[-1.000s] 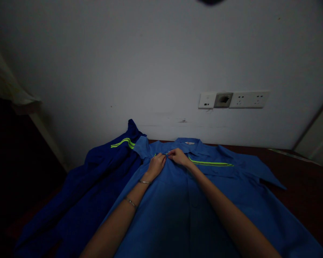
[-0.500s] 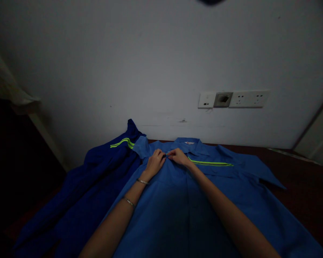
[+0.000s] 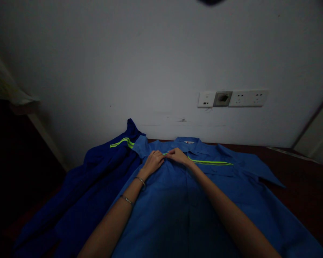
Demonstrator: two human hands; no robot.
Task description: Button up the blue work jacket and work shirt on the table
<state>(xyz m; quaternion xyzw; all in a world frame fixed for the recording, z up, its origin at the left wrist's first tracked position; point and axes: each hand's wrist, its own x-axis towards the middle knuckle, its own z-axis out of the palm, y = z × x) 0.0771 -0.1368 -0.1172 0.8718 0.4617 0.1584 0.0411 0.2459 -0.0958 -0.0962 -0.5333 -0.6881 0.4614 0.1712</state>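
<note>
While short of the wall (image 3: 156, 71), left hand (image 3: 153, 161) and right hand (image 3: 177, 156) in fingertip grip on blue shirt (image 3: 164, 197), inside its edges.

The left forearm (image 3: 114, 216) and right forearm (image 3: 223, 204) reach forward, slanting inward. The left hand (image 3: 153, 161) lies back upward, fingers bent — the right hand (image 3: 178, 156), just beside it, has thumb and fingertips drawn together.

L arm (image 3: 111, 220) w/ 2 silvery bracelets (image 3: 126, 199)
</note>
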